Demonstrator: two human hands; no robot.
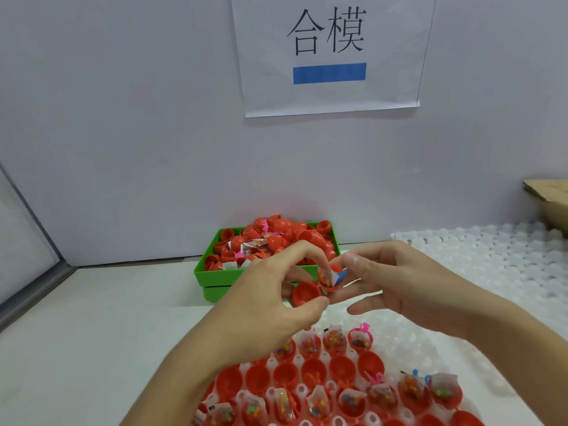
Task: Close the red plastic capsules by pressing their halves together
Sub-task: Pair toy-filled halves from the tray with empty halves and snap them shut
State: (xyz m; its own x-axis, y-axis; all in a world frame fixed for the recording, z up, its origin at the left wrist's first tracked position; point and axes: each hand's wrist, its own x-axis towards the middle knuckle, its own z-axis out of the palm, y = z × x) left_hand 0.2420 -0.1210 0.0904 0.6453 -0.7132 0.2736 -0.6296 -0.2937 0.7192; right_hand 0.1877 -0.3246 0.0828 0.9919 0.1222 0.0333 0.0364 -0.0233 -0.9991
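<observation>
Both hands hold one open red capsule above the table. My left hand point(276, 290) pinches the empty red half point(304, 295) between thumb and fingers. My right hand point(399, 287) pinches the other half point(330, 279), which holds a small clear bag of coloured candy and a blue toy. The two halves sit side by side, joined at a hinge and not pressed together. Below the hands, several open red capsule halves point(341, 368) stand in a white tray point(408, 342), some empty, some filled with candy bags and small toys.
A green bin point(215, 272) heaped with red capsules and candy bags stands behind the hands by the wall. A second white dimpled tray point(491, 259) lies at the right. A cardboard box point(550, 201) sits at the far right. A paper sign point(330, 53) hangs on the wall.
</observation>
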